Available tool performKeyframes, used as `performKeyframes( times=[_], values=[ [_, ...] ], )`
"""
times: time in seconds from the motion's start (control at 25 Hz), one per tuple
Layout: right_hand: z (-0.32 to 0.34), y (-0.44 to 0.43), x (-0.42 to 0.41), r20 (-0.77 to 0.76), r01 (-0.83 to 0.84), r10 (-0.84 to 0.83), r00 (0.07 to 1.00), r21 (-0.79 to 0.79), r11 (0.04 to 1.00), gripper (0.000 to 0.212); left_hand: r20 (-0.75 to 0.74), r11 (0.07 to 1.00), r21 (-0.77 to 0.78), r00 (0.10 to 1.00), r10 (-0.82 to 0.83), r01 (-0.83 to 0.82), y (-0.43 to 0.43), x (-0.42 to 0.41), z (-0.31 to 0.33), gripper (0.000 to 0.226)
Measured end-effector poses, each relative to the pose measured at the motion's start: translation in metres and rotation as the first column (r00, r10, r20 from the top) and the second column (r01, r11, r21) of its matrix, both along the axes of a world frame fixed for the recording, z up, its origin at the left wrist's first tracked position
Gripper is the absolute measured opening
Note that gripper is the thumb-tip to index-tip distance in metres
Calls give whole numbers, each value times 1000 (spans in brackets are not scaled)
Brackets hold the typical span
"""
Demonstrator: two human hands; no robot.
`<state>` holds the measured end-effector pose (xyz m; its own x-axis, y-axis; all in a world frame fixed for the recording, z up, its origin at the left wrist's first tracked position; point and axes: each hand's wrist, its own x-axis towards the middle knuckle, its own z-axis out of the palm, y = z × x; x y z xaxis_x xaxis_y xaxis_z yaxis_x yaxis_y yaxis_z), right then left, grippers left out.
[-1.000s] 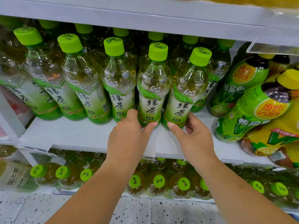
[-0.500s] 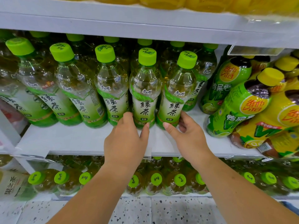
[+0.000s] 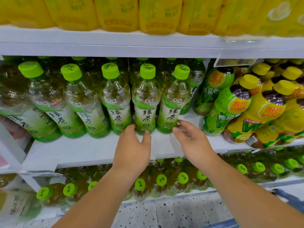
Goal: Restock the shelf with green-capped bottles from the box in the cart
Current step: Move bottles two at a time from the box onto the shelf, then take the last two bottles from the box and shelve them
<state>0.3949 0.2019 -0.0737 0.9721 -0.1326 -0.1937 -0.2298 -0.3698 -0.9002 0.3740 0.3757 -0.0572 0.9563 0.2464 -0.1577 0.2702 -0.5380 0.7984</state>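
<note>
step: likely fronting green-tea bottles (image 3: 145,102) on shelf (image 3: 92,150) | left hand (image 3: 133,150) loosely spread, touching base at 12 o'clock | right hand (image 3: 193,142) spread, 1 o'clock | next: fetch from cart box, unseen

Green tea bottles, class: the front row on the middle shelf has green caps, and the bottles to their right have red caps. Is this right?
One slip: the head view shows the bottles to their right have yellow caps, not red. The green tea bottles on the middle shelf do have green caps.
</note>
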Motion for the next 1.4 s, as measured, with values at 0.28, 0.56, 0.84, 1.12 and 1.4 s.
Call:
performKeyframes(
  times=[0.28,0.56,0.84,1.12,1.4],
  values=[
    [39,9,-60,-170,73,-61,983,66,995,41,-209,965,-159,948,-240,209,19,-36,36,57],
    [97,27,-163,-317,155,-123,940,78,985,46,-351,900,-234,831,-432,369,42,-114,88,59],
    [166,21,-250,-367,277,-239,899,54,959,50,-346,858,-294,791,-505,420,37,-174,170,57],
    [214,4,-343,-299,415,-389,871,24,910,47,-320,791,-331,727,-607,515,5,-241,218,60],
    [241,-76,-447,-284,497,-476,832,-1,868,50,-291,767,-344,715,-635,541,-72,-315,241,58]
  ],
)
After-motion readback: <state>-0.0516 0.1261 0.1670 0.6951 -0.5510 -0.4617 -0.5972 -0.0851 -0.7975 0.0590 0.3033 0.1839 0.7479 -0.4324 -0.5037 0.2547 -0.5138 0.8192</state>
